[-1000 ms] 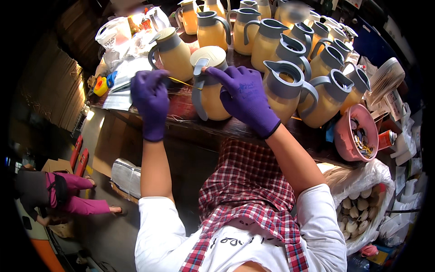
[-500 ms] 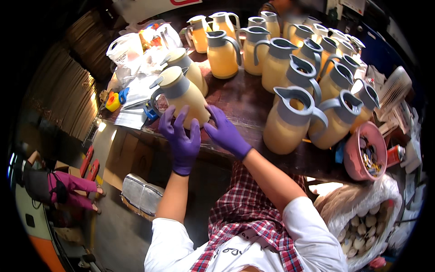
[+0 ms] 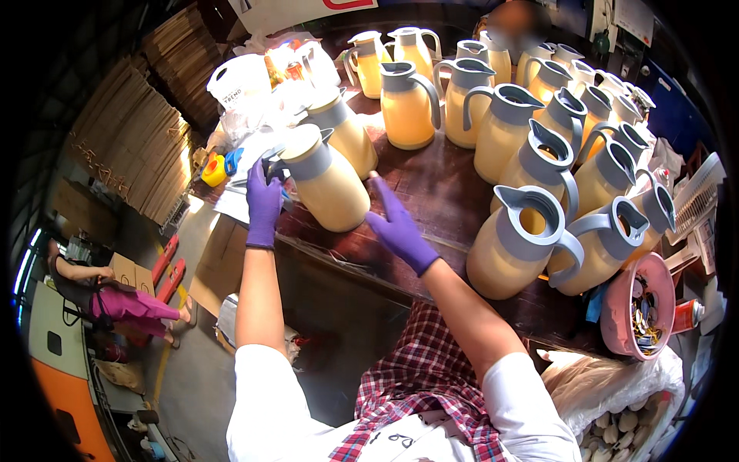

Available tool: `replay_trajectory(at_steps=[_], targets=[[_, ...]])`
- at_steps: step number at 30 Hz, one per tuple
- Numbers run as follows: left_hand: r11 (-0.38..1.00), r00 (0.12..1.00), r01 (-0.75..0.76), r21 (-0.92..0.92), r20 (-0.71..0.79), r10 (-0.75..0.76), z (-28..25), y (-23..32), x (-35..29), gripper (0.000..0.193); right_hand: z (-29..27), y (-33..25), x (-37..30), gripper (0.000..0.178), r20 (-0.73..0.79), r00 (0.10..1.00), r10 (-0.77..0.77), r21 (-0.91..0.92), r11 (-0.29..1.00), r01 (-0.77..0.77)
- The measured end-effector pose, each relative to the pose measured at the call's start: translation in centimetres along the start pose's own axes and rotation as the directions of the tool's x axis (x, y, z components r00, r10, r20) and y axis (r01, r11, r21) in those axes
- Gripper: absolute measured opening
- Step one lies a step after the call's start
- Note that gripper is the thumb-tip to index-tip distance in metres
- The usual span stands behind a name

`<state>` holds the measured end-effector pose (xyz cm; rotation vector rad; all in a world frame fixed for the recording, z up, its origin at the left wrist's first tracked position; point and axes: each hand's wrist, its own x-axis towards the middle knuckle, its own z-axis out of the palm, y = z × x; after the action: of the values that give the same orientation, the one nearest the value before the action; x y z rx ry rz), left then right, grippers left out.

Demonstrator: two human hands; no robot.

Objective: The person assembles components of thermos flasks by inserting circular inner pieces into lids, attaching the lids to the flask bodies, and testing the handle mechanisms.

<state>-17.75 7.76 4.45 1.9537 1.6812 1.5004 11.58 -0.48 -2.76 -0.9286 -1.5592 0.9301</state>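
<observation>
A cream vacuum jug (image 3: 329, 189) with a grey collar and a cream lid stands tilted in view near the table's front left edge. My left hand (image 3: 264, 206), in a purple glove with bare fingertips, closes on its handle side; the fingers largely hide the handle. Close to the jug's lower right side is my right hand (image 3: 404, 231), gloved alike, its fingers stretched out and apart. Just behind stands a second lidded jug (image 3: 346, 137). To the right, several jugs without lids crowd the table, the nearest one (image 3: 508, 250) by the front edge.
A pink basin (image 3: 613, 308) of small parts sits at the table's right end, near a white fan (image 3: 702, 192). Plastic bags (image 3: 239, 83) and a yellow tape dispenser (image 3: 214, 171) lie at left. A sack of pale round parts (image 3: 608, 393) stands below. Another person (image 3: 115, 296) is at far left.
My left hand has gone from the jug's front to its handle side. My right hand stays open by the base. The view has shifted, and the person at left now stands by a cardboard box.
</observation>
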Motion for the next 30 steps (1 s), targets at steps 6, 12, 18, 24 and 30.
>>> replay_trajectory(at_steps=[6,12,18,24,30], targets=[[0.905,0.982,0.124,-0.407,-0.081,-0.172,0.1,5.1,-2.4,0.075,2.9,0.3,-2.7,0.062,0.092,0.985,-0.146,-0.053,0.987,0.152],[0.892,0.890,-0.449,-0.043,-0.111,0.443,12.0,13.9,-8.0,0.064,-3.2,-2.6,-15.2,0.041,0.373,0.906,0.198,0.293,0.902,-0.318],[0.869,0.888,-0.383,0.313,-0.133,0.439,27.7,17.8,6.3,0.081,-10.3,-5.1,-26.2,0.042,0.354,0.796,0.491,0.258,0.766,-0.588],[0.991,0.986,0.087,0.097,-0.147,-0.072,35.0,13.6,7.4,0.065,-13.5,-8.1,-31.5,0.040,-0.019,0.698,0.716,0.270,0.676,-0.685],[0.966,0.960,-0.099,-0.239,0.234,0.156,25.2,10.9,-0.5,0.034,-16.0,-10.5,-32.5,0.040,-0.155,0.858,0.490,0.137,0.871,-0.472]])
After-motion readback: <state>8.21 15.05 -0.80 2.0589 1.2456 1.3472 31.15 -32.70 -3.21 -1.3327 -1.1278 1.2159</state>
